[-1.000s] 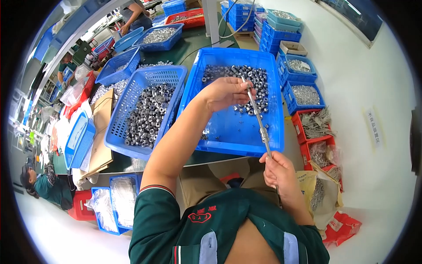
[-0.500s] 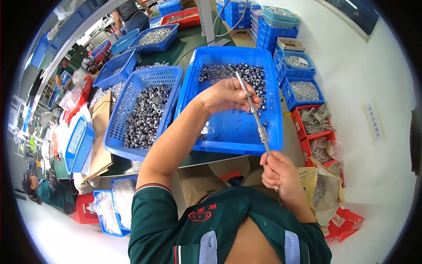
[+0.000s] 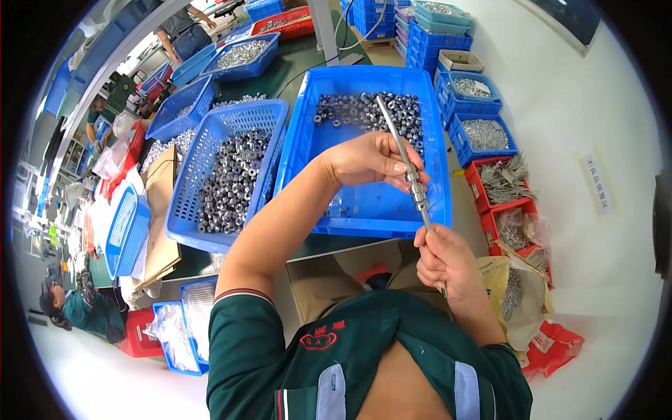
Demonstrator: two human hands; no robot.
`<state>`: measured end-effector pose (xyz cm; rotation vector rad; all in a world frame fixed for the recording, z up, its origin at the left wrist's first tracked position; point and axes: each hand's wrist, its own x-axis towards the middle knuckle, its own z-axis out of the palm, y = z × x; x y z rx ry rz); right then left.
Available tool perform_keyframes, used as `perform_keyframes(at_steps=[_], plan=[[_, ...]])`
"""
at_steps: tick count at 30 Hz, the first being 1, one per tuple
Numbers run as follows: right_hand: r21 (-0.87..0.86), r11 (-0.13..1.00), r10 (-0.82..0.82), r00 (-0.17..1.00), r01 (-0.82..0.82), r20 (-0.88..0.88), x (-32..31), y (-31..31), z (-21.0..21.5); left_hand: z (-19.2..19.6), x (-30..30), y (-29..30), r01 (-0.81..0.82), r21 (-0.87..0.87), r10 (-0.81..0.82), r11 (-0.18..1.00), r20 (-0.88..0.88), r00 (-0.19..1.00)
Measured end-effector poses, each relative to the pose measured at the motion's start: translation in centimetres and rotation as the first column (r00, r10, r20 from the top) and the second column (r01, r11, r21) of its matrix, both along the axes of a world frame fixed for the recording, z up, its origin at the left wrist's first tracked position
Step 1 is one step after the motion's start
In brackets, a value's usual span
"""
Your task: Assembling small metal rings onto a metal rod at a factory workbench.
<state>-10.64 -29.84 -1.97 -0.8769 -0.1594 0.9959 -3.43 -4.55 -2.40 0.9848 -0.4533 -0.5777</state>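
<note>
A long thin metal rod [image 3: 393, 126] slants over the near part of a blue tub [image 3: 378, 227], its far tip pointing up and away. My right hand [image 3: 448, 262] is closed round its near end. Several shiny metal collars or nuts [image 3: 418, 196] are threaded on the rod between my hands, close together. My left hand [image 3: 374, 161] has its fingers bent round the rod just above these pieces, touching the uppermost; the fingers partly hide it. Dark, ring-like metal nuts [image 3: 402, 112] lie heaped in the far part of the tub.
Left of the tub stands a blue perforated basket [image 3: 185, 182] of similar nuts. Brown cardboard [image 3: 161, 210] lies beside it. On the right are red bins [image 3: 483, 189] of metal rods and stacked blue crates [image 3: 476, 105]. Other people work at the far left.
My left hand has moved down along the rod, and the upper metal piece now sits against the lower ones. My right hand keeps its hold on the near end.
</note>
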Motion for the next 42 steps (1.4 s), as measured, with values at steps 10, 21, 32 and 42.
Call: perform_keyframes(at_steps=[10,21,32,42], plan=[[-0.123,0.989,-0.068,0.994,0.079,0.09,0.2,0.4,0.2,0.7,0.1,0.0,-0.004,0.215,0.008,0.977,-0.015,1.0],[-0.229,0.968,-0.076,0.988,0.106,0.138,-0.4,-1.3,-0.8,-3.7,2.9,5.1,-0.718,0.69,0.163,-0.093,0.722,0.673],[-0.212,0.974,-0.063,0.993,0.083,0.1,0.1,-1.5,-1.8,-5.5,3.2,2.4,-0.596,0.767,-0.148,-0.239,0.578,0.803],[-0.233,0.972,-0.009,0.994,0.035,0.111,-0.4,-1.2,-1.6,-2.0,2.5,5.5,-0.637,0.185,0.663,0.748,-0.17,0.729]])
